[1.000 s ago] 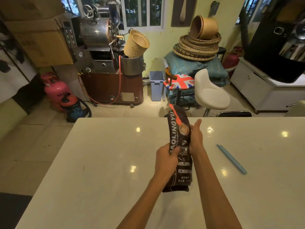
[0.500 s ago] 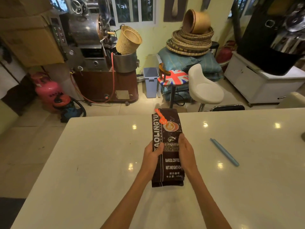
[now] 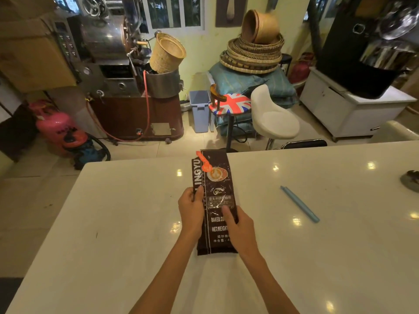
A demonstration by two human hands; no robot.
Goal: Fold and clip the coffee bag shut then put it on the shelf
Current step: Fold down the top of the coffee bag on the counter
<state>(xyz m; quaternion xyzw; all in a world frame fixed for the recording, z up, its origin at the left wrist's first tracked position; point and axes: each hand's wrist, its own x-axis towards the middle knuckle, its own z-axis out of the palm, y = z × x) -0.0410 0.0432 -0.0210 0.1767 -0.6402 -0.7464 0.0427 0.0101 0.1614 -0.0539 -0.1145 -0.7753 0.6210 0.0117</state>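
Note:
A tall dark brown coffee bag with white lettering and an orange cup picture lies flat on the white table, its top end pointing away from me. My left hand grips its left edge with the thumb on the front. My right hand rests on the bag's right side, fingers over the print. A long light-blue clip lies on the table to the right of the bag, apart from both hands. No shelf is identifiable in view.
A dark object sits at the table's right edge. Beyond the far edge stand a white stool, a flag-patterned stool, a blue bin, a coffee roaster and a pink gas cylinder.
The bag went from held upright and edge-on to lying flat face-up on the table. My right hand slid down onto its lower right side; my view shifted slightly.

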